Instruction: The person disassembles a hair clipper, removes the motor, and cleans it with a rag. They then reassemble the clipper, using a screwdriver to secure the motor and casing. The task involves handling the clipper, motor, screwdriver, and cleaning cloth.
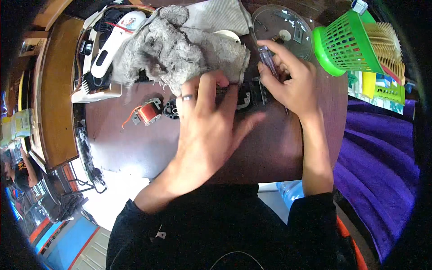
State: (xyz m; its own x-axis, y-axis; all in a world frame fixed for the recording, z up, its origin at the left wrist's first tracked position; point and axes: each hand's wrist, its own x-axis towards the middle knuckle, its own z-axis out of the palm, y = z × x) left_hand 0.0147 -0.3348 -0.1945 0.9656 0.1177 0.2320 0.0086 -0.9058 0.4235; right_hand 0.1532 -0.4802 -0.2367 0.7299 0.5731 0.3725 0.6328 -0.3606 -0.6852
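Observation:
My left hand (204,121) reaches over the table to the near edge of a crumpled grey rag (175,49). Its fingers are bent and its thumb stands well apart, so it looks open; the fingertips meet the rag and dark parts beneath, and exact contact is hidden. My right hand (290,81) is closed round the clear handle of a screwdriver (267,58), whose thin shaft shows below the palm. Between the hands lie small black parts (256,92). To the left of my left hand sit a copper wire coil (148,112) and a black plastic piece (171,109).
A clear round dish (270,22) with small metal parts stands at the back. Right of it, a green basket (346,42) holds brushes. At the left, a white hair clipper (108,49) lies in an open box (96,94). Purple cloth (378,148) hangs beyond the table's right edge.

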